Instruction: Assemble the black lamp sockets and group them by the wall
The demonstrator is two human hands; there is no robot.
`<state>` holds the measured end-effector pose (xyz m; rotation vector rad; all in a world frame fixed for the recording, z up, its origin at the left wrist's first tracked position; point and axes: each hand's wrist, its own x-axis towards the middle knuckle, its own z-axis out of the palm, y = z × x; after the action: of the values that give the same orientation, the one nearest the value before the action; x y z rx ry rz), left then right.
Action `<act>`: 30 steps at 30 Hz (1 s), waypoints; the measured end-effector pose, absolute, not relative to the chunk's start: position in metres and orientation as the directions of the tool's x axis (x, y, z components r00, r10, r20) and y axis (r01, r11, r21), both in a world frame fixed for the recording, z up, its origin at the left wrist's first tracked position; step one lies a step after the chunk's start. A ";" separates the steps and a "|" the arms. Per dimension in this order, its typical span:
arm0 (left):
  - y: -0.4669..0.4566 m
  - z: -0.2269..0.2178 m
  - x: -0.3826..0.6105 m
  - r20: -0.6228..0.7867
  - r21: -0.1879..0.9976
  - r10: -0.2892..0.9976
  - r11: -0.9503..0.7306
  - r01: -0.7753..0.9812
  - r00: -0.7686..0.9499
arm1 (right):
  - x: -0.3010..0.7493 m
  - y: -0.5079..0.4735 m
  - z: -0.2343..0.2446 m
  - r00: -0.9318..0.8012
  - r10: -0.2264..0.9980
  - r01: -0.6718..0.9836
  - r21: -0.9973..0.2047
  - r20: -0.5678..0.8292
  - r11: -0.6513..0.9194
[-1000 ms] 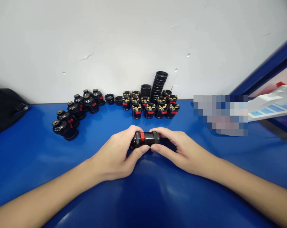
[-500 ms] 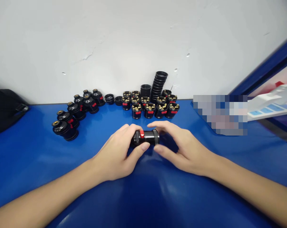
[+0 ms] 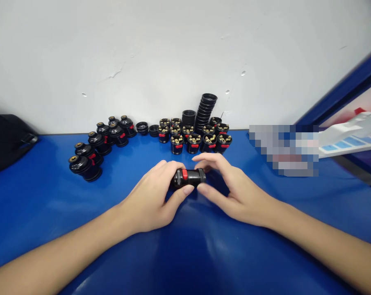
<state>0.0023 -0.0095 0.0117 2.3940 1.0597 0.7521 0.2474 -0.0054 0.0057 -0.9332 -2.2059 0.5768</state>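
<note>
A black lamp holder (image 3: 191, 177) with a red switch lies sideways between my hands, just above or on the blue table. My left hand (image 3: 153, 194) is closed around its domed end, thumb along the near side. At the ribbed ring (image 3: 201, 175) on the other end, my right hand (image 3: 234, 188) has its thumb on the near edge and curled fingers at the far edge. The right index finger sticks out above the ring. Part of the holder's left end is hidden by my left fingers.
Several capped lamp holders (image 3: 96, 142) stand in rows at the left. Open lamp holder bodies (image 3: 194, 144) with brass contacts stand at the back centre, near a leaning stack of black rings (image 3: 206, 108) and loose black caps (image 3: 141, 128). A black bag (image 3: 10, 143) lies far left; a blurred-out patch (image 3: 286, 151) is at right.
The lamp holder has turned or shifted slightly, its red switch now a little farther right. My right fingers have moved slightly around the ring; the left hand keeps its grip.
</note>
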 end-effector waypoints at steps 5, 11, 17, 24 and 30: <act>-0.009 0.013 0.003 0.308 0.545 0.759 -0.635 0.548 0.573 | 0.247 -0.005 0.008 -0.549 0.717 0.439 -0.582 0.429 0.684; -0.009 0.014 0.004 0.280 0.531 0.795 -0.596 0.603 0.539 | 0.247 -0.002 0.003 -0.542 0.660 0.381 -0.548 0.520 0.745; -0.010 0.013 0.003 0.281 0.535 0.788 -0.602 0.592 0.547 | 0.247 -0.005 0.008 -0.501 0.788 0.492 -0.631 0.358 0.600; -0.008 0.012 0.003 0.279 0.542 0.798 -0.591 0.598 0.535 | 0.248 -0.004 0.004 -0.509 0.727 0.442 -0.584 0.461 0.681; -0.008 0.011 0.003 0.293 0.545 0.774 -0.618 0.567 0.562 | 0.247 -0.004 0.008 -0.513 0.783 0.477 -0.642 0.351 0.600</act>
<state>0.0031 -0.0082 0.0110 2.4086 1.0891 0.7276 0.2465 -0.0037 0.0082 -0.9916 -2.1986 0.6326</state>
